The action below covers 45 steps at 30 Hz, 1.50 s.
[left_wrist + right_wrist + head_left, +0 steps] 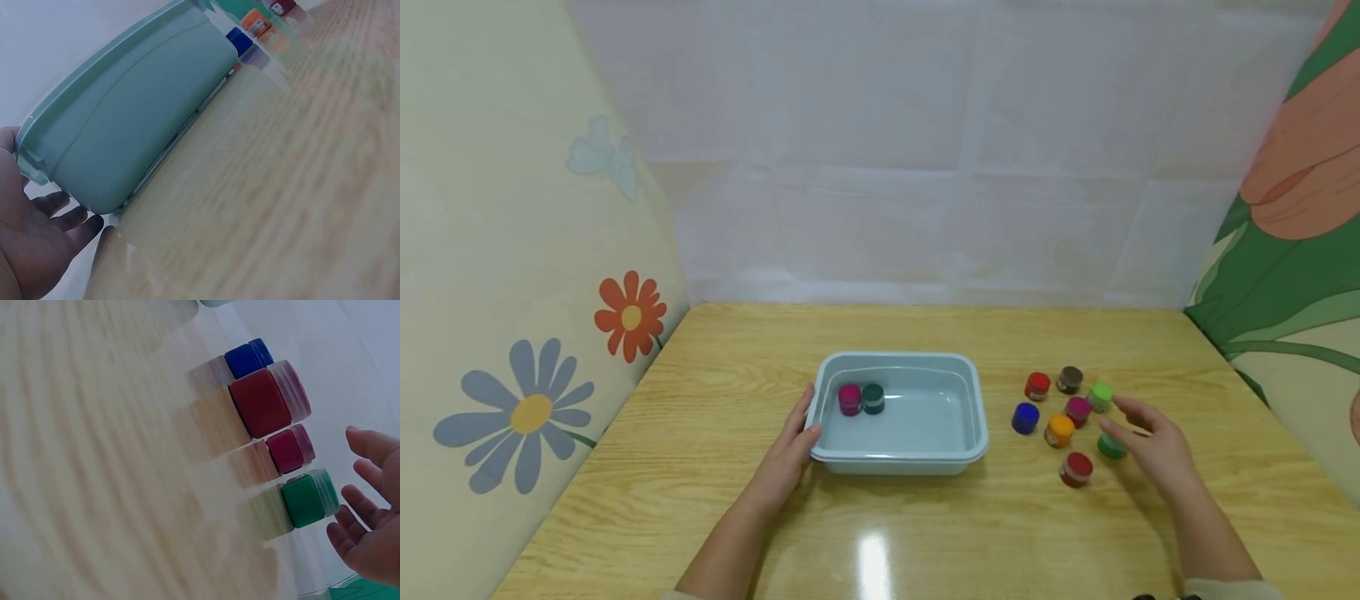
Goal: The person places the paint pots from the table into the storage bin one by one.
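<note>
Tub (925,429), its left rim gripped by our left hand (785,467), holds 2 jars (850,400); right of it, our right hand (1159,450) hovers, fingers apart, near 8 more jars (1060,431).

1. Wood-grain table (745,358), glossy (glare (873,562) near front).
2. Pale blue-green tub (895,457) on it, mid-table.
3. Right of tub, loose cluster: red jar (1037,386), brown jar (1070,380), light-green jar (1101,397), blue jar (1025,418), magenta jar (1078,411), orange jar (1059,430), green jar (1111,448), dark-red jar (1077,469).

text: none readable | small round orange plastic jar (253,19), upper right of left-wrist view: white label, illegible
</note>
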Tool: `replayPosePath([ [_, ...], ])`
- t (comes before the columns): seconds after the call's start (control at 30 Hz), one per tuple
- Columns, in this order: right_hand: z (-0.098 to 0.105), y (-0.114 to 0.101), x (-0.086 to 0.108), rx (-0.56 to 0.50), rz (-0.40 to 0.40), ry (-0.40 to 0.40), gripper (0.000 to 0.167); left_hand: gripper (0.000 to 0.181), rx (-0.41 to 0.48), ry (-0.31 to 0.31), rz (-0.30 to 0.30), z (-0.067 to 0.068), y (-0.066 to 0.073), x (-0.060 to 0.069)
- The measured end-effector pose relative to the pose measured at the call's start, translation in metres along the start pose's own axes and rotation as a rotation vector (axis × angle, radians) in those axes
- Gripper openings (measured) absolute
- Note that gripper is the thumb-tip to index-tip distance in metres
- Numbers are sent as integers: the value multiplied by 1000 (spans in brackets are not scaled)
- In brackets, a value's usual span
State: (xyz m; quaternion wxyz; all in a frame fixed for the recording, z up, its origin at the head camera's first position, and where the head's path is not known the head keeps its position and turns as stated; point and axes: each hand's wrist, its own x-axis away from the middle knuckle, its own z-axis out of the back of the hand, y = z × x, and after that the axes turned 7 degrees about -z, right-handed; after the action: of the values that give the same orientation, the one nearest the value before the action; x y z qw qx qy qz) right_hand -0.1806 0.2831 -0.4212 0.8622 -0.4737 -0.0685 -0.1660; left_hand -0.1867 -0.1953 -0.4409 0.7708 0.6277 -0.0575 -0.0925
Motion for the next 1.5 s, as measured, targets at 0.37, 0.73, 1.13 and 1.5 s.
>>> replayPosePath([
  [0.37, 2, 9, -1, 12, -65, -40, 82, 59, 4, 2, 2, 0, 1, -1],
  [0.73, 3, 25, -6, 9, -34, -59, 85, 59, 16, -1, -9, 0, 0, -2],
  [1.13, 4, 28, -5, 36, -38, -83, 83, 59, 16, 1, -7, -1, 1, -1],
  [1.5, 5, 28, -4, 26, -31, -93, 80, 60, 19, -1, -11, -1, 1, -1],
])
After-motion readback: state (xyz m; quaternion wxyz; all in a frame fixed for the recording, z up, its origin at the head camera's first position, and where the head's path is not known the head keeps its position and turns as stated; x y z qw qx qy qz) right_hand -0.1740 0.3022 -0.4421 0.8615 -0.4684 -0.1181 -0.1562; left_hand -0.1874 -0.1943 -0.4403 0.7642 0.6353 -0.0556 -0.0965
